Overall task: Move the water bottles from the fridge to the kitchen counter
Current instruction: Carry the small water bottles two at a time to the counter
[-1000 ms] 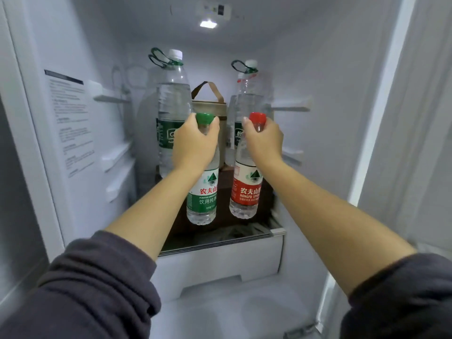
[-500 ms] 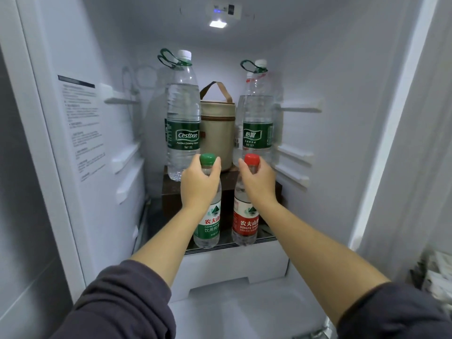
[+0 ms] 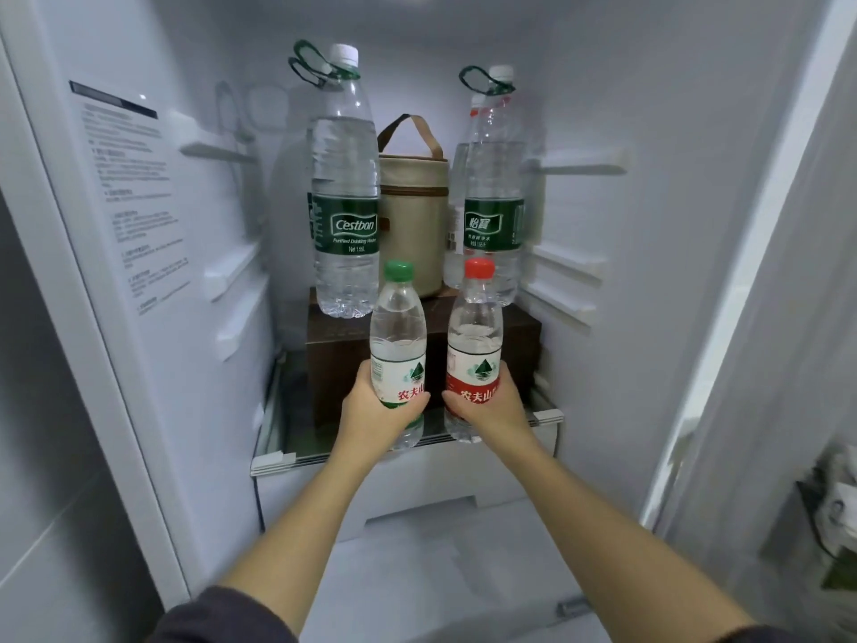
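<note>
Just below both grips runs the front edge of the glass shelf (image 3: 269,458). The bottoms of the two small bottles sit right at that edge. Whether they stand on it or hang just above it cannot be told. Under the edge is a white drawer (image 3: 417,489), and nearer than that, beneath the forearms, the fridge (image 3: 208,271) opens into bare white room.

Close behind the grips a brown box (image 3: 341,359) fills the back of the shelf. On top of it, above and beyond the grips, stand a big bottle (image 3: 345,187) on the left and a second big bottle (image 3: 494,192) on the right, with a tan bag (image 3: 412,201) between them. Outward from each grip there is free shelf as far as the side walls, where white rails (image 3: 563,271) jut in.

The left hand (image 3: 371,422) has its grip closed round the lower body and label of the green-capped bottle (image 3: 399,327). The right hand (image 3: 494,410) has its grip closed the same way, low on the red-capped bottle (image 3: 475,327). Both bottles are upright, side by side with a narrow gap between them, at the front of the shelf inside the fridge. The two grips are near each other but apart.
</note>
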`<act>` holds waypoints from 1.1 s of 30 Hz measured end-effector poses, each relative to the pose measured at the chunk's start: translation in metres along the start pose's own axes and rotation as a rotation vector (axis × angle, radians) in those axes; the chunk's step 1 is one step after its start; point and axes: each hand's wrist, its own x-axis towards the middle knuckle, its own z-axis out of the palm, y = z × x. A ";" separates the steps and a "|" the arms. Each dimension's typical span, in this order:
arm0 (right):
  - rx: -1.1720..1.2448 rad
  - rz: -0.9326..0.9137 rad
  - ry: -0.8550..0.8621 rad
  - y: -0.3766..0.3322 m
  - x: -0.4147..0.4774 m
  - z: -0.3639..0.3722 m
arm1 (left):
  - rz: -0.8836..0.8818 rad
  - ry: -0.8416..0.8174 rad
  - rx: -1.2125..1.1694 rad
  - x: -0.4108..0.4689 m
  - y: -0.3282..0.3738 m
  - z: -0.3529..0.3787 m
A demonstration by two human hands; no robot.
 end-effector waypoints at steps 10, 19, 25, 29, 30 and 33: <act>0.007 0.017 -0.002 0.039 -0.082 -0.017 | 0.087 -0.105 -0.129 -0.073 -0.028 -0.008; -0.110 0.198 0.044 0.099 -0.126 -0.009 | -0.146 -0.146 -0.123 -0.126 -0.095 0.013; -0.202 0.203 0.021 0.109 -0.122 -0.009 | -0.194 -0.148 -0.112 -0.121 -0.112 0.014; -0.220 0.217 0.000 0.116 -0.118 -0.010 | -0.249 -0.187 -0.104 -0.120 -0.123 0.012; -0.217 0.221 -0.007 0.116 -0.116 -0.010 | -0.263 -0.199 -0.104 -0.120 -0.125 0.012; -0.216 0.237 0.005 0.116 -0.116 -0.010 | -0.305 -0.225 -0.088 -0.119 -0.132 0.011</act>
